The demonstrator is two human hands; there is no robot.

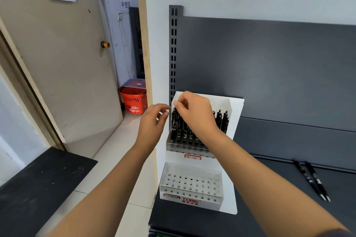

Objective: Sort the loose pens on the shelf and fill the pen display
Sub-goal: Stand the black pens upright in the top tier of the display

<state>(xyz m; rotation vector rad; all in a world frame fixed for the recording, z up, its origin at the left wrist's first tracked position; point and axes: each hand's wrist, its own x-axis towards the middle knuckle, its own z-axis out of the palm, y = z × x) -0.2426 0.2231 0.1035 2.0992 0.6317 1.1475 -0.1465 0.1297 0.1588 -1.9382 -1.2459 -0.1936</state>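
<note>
Head view: my right hand (pixel 194 115) pinches pen (pixel 174 127) in display (pixel 238 113) upper tier; left hand (pixel 153 123) loosely curled, empty.

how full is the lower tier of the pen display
Empty. Every hole that shows in the lower tier is bare, with no pen in it. The standing pens are all in the upper tier.

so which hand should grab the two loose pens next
Right, probably. The loose pens lie on the shelf right of the display, nearer the right hand, once it releases the pen it pinches in the upper row. The left hand hovers free but beyond the display's left edge.
</note>
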